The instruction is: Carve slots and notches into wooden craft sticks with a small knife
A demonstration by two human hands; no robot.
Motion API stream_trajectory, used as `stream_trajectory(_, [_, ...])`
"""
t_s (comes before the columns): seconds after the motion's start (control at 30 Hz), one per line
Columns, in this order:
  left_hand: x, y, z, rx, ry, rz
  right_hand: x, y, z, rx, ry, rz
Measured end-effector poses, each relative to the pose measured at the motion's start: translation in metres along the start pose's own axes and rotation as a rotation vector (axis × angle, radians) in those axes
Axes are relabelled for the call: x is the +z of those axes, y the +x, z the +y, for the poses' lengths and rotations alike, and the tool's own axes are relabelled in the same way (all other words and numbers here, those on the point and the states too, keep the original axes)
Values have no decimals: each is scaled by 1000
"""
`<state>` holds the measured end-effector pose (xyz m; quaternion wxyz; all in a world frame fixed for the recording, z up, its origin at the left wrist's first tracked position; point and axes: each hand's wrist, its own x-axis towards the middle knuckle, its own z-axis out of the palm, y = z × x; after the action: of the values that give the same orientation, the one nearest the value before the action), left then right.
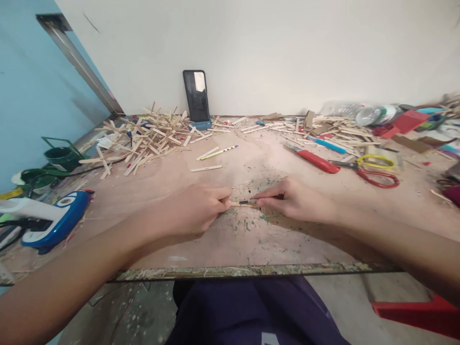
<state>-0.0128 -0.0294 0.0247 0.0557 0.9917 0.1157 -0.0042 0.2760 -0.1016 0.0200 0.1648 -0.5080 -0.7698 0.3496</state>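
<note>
Both my hands rest on the wooden board [215, 239] near its middle. My left hand [196, 211] is closed, its fingertips pinching the left end of a short wooden craft stick [245, 203] that lies flat on the board. My right hand [294, 199] is closed too, with its fingers pressed together on the right end of the same stick. A dark mark or small dark piece shows on the stick between my fingertips. Green specks are scattered on the board around the stick.
A big heap of craft sticks [143, 136] lies back left, a phone [196, 96] leans on the wall. A striped pencil [219, 152], red cutter [316, 160], scissors [373, 171], blue glue gun [50, 220], green pots [61, 158] and bottles [362, 114] surround the spot.
</note>
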Motion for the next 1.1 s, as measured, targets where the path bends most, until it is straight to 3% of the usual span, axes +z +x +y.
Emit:
stream_trajectory(0.17, [2, -1, 1, 15, 25, 17, 0, 0, 3, -38, 20, 8])
stream_trajectory(0.47, [1, 1, 2, 14, 24, 14, -2, 2, -8, 74, 7, -12])
stream_trajectory(0.8, [3, 0, 3, 6, 39, 6, 7, 4, -5, 41, -11, 25])
stream_trajectory(1.1, [2, -2, -3, -4, -5, 14, -5, -1, 2, 62, 62, 38])
